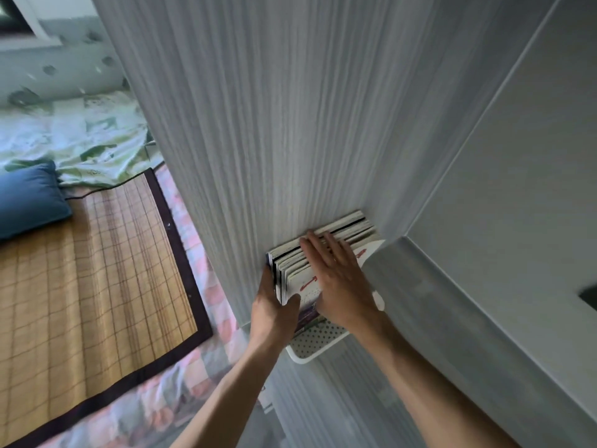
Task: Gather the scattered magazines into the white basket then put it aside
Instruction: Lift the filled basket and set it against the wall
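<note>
Down in the corner where a grey wood-grain panel [258, 124] meets the pale wall [517, 156], the magazines [303, 266] stand packed in the white basket [310, 347]. Red marks on the front cover are unreadable. Left hand [274, 312] grips the stack's edge; right hand [339, 279] lies flat, fingers [319, 250] spread. A bamboo mat [97, 270] and blue pillow [29, 198] lie leftward.

I saw both bare forearms reaching forward, the left hand [274, 310] curled in a grip, the right hand [339, 279] flat, fingers spread.
</note>
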`<state>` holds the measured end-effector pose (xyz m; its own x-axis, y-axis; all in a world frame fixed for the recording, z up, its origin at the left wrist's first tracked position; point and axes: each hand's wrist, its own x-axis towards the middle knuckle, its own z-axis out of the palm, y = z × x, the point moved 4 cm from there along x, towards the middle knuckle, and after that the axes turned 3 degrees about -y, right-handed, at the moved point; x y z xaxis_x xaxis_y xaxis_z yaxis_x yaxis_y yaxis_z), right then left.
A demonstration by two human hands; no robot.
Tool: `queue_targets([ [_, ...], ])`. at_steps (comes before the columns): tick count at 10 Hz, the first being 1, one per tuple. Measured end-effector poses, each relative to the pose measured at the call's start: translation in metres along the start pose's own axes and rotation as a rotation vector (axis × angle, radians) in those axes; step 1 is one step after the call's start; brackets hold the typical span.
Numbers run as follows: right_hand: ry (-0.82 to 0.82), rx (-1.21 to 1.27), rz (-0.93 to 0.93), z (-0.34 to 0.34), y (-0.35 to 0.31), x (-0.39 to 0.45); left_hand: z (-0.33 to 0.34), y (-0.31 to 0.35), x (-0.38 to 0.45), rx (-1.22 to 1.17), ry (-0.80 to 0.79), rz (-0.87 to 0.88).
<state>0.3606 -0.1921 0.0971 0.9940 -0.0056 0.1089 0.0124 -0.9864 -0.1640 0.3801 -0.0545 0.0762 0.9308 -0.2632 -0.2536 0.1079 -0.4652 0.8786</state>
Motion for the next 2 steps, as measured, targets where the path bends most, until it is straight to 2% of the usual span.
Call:
queue_targets([
  [1, -0.112, 0.070, 0.030, -0.009, 0.002, 0.004, -0.011, 0.005, -0.009, -0.110, -0.117, -0.056],
  [2, -0.166, 0.276, 0.047, -0.033, 0.007, -0.007, -0.038, 0.008, -0.025, -0.191, -0.095, -0.044],
])
